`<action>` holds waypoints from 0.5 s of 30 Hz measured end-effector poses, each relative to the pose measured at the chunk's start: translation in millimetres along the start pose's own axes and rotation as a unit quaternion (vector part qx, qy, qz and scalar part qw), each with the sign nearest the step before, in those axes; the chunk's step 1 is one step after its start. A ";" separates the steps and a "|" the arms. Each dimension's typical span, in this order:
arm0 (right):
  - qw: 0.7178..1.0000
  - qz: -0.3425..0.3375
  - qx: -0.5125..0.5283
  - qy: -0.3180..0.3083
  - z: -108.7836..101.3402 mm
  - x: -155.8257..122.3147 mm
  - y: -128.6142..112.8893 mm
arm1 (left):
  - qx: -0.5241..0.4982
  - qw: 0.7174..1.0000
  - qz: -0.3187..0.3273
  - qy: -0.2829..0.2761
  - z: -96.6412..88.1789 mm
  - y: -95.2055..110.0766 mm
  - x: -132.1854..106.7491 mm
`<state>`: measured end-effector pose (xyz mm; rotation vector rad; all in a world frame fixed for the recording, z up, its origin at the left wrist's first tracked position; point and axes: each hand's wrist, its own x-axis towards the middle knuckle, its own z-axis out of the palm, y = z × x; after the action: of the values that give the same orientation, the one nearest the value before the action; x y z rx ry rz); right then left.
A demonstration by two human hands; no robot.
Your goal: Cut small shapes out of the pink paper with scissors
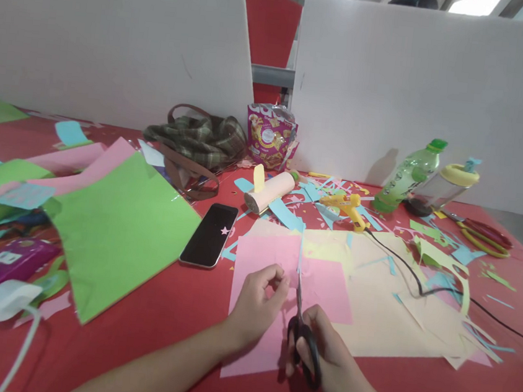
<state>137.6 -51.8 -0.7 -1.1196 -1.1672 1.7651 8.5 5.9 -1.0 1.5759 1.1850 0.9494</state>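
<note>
Scissors (304,330) with black looped handles and slim grey blades are pointing forward over pink paper (255,258), the right hand (327,340) gripping them; whether the left hand (254,304) is pinching anything, I cannot tell.

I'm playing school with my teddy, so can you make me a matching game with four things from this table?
Things:
1. scissors
2. phone
3. glue gun
4. bottle

Clues:
A. yellow, with a black cord
B. has a green cap
C. held in the right hand
D. has a pink star on it

Right pairs: 1-C, 2-D, 3-A, 4-B
</note>
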 end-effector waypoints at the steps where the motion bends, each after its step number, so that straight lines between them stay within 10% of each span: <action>1: 1.000 -0.002 0.002 -0.004 0.1 0.0 0.6 | 0.000 1.000 0.006 -0.002 -0.8 0.0 0.8; 15: 0.996 0.015 0.078 0.049 4.2 0.8 -0.5 | -0.020 0.997 0.028 -0.068 -15.0 -0.9 14.2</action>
<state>133.5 -52.2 0.4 -1.1215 -0.9416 1.7695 -2.3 23.0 3.1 1.6218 1.0257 0.8817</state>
